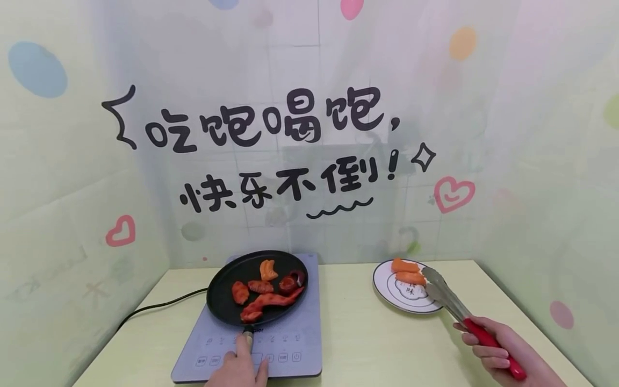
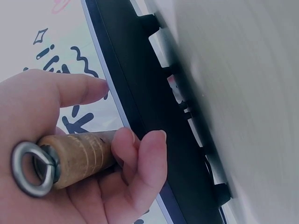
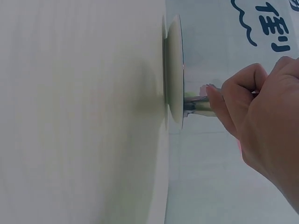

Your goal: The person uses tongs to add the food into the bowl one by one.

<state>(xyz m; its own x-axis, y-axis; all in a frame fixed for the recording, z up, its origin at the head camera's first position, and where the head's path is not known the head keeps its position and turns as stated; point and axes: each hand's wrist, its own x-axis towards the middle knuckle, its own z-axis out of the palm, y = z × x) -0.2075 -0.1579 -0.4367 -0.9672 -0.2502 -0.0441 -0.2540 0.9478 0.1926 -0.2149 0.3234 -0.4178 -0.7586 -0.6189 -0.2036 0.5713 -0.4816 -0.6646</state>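
Note:
My left hand (image 1: 237,371) grips the handle (image 2: 86,154) of a black frying pan (image 1: 232,277), its fingers curled round the brown wood, which ends in a metal ring (image 2: 32,169). In the pan lie a wavy orange piece (image 1: 268,270), red-brown pieces (image 1: 261,286), a long red strip (image 1: 273,302) and a rounded dark-red piece (image 1: 288,284). My right hand (image 1: 498,346) holds metal tongs (image 1: 450,301) by their red handle. The tongs' tips are over the right side of a white plate (image 1: 387,293), right at the end of an orange piece (image 1: 410,278); another orange piece (image 1: 404,265) lies behind it.
Under the pan is a grey induction cooker (image 1: 309,322) with touch keys along its front. A black cable (image 1: 164,307) runs from behind the pan to the left. The pale table (image 1: 367,349) is enclosed by printed curtain walls (image 1: 300,236) at back and sides.

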